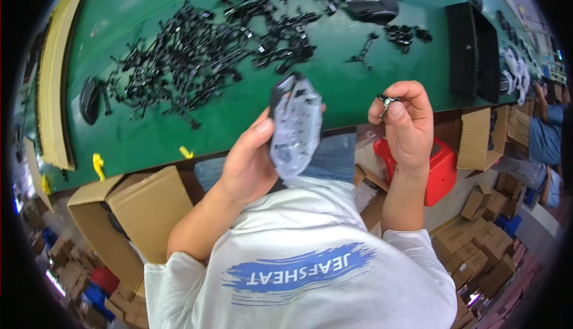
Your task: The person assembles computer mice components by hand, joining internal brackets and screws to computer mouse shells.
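Observation:
My left hand (243, 159) grips a computer mouse shell (297, 127), its pale, translucent inner side facing me and a black edge along its upper left. The shell is held upright just in front of my body, over the near table edge. To the right, my right hand (410, 126) pinches a small black part (388, 100) with a shiny bit between thumb and fingers, apart from the shell. Beyond both hands, a large heap of thin black plastic parts (191, 60) lies on the green table (334, 90). A smaller cluster of black parts (406, 36) lies at the far right.
Black mouse shells (371, 4) lie at the back and another dark shell (89, 100) at the left. A black bin (471, 54) stands on the right. Cardboard boxes (149, 204) and a red stool (440, 171) are below the table edge. People (546, 129) are at the far right.

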